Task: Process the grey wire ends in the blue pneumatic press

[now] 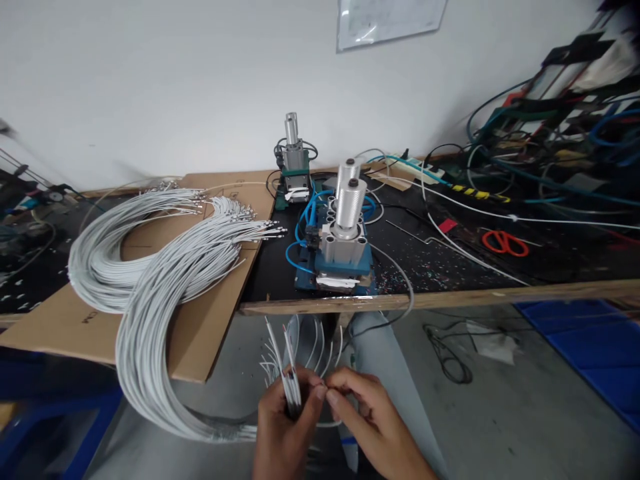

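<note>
My left hand [290, 420] is closed around several white cables [291, 383] whose cut ends point up past the fingers. More loose cable ends fan out behind it, below the bench edge. At the fingertips of both hands a pinch meets on a cable end, though the tip itself is hidden. My right hand [363, 413] has thumb and forefinger pressed together there. From the left hand, the thick bundle of white cables [150, 333] runs left and up onto a cardboard sheet [210, 333]. Ahead stands a pneumatic wire-stripping machine [345, 240] at the bench's front edge.
Behind it is a second, similar machine [295, 163]. Orange-handled scissors [505, 243], a thin metal rod [407, 232] and scattered wire scraps lie on the black bench [450, 267]. Tangled hoses and equipment [555, 133] fill the right rear. A blue chair or mat [590, 360] is below right.
</note>
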### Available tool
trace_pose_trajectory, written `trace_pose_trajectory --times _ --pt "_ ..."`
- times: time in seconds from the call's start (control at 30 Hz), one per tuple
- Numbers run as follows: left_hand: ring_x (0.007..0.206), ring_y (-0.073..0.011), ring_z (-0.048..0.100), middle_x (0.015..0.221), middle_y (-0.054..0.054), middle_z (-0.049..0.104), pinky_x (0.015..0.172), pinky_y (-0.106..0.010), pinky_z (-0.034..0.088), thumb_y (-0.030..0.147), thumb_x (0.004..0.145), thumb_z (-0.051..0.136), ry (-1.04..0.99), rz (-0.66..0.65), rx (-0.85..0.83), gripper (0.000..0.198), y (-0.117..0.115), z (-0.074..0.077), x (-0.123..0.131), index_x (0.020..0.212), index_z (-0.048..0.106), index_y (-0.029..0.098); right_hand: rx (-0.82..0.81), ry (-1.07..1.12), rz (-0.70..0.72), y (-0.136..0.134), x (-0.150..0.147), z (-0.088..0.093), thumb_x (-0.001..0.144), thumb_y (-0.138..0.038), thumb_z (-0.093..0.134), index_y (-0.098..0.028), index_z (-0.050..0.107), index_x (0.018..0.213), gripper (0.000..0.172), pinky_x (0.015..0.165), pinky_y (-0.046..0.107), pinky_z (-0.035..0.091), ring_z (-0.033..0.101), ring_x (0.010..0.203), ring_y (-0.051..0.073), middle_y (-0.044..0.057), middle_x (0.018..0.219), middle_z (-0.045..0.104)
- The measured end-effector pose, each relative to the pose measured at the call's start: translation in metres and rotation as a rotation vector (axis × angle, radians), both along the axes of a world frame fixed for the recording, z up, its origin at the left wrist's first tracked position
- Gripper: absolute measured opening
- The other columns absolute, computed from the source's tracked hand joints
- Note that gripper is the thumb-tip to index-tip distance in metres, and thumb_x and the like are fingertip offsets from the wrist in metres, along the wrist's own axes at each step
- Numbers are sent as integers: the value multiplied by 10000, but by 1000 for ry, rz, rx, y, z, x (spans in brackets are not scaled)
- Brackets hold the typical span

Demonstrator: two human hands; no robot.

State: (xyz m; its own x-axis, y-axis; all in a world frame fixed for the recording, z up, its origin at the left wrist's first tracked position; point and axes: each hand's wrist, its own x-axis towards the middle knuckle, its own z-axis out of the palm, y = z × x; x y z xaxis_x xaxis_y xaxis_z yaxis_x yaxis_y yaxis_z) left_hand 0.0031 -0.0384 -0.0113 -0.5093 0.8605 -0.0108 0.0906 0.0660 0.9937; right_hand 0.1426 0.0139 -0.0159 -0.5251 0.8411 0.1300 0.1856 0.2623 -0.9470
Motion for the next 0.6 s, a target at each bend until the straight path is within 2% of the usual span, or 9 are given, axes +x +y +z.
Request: trace_pose_trajectory --times 0.1,0.2,0.27,0.33,0.4,0.43,0.47,0.53,0.6 --pt "487 -137 513 586 13 641 503 -229 392 123 762 722 196 -168 60 130 -3 -4 -12 672 731 215 129 -105 133 6 12 9 1026 -256 549 -226 664 827 232 718 233 517 697 732 161 -15 771 717" --pt "527 -167 602 638 -13 694 527 -235 426 -44 624 643 372 -471 58 293 -3 -5 -25 699 748 219 293 -213 320 12 27 19 1015 -197 572 -263 733 954 184 859 276 560 756 937 210 17 976 799" --pt "569 -185 633 674 -25 713 546 -239 443 -82 584 609 404 -623 17 362 -3 -6 -28 720 755 221 341 -225 357 12 29 20 1009 -193 586 -288 755 1000 195 902 296 567 757 1007 227 19 1040 810" --pt "541 -169 596 635 -13 679 534 -236 424 -42 633 645 276 -539 -22 282 -5 -7 -23 695 742 215 283 -169 278 4 21 12 1021 -239 583 -271 760 944 196 853 283 577 765 909 214 18 938 809" --pt "500 -147 524 573 10 606 512 -233 398 122 747 721 27 -290 -66 121 -7 -11 -14 662 706 207 142 -60 87 -11 5 -3 1047 -323 548 -229 725 824 300 728 250 570 731 715 179 8 753 755" --pt "496 -144 496 554 21 570 510 -234 394 240 800 735 -101 -151 -93 149 -9 -13 -9 665 686 203 53 8 -55 -19 -4 -11 1060 -369 517 -214 695 782 365 659 234 555 693 625 162 -3 665 705" --pt "488 -143 476 539 30 542 504 -237 396 336 849 710 -161 -103 -117 221 -10 -15 -5 679 664 202 5 86 -209 -25 -11 -18 1069 -413 490 -206 671 769 407 579 216 528 655 566 150 -11 618 664" --pt "483 -137 454 537 41 523 503 -240 398 393 863 691 -200 -105 -154 254 -10 -16 -5 703 657 199 -3 118 -291 -33 -18 -25 1082 -421 461 -205 674 799 415 577 207 521 642 559 142 -11 621 655" --pt "480 -126 454 543 34 558 501 -231 383 277 753 771 -168 -183 -177 139 -7 -13 -12 674 700 188 164 34 -175 -28 -11 -21 1081 -396 467 -212 687 808 397 646 216 539 675 635 154 10 685 687"
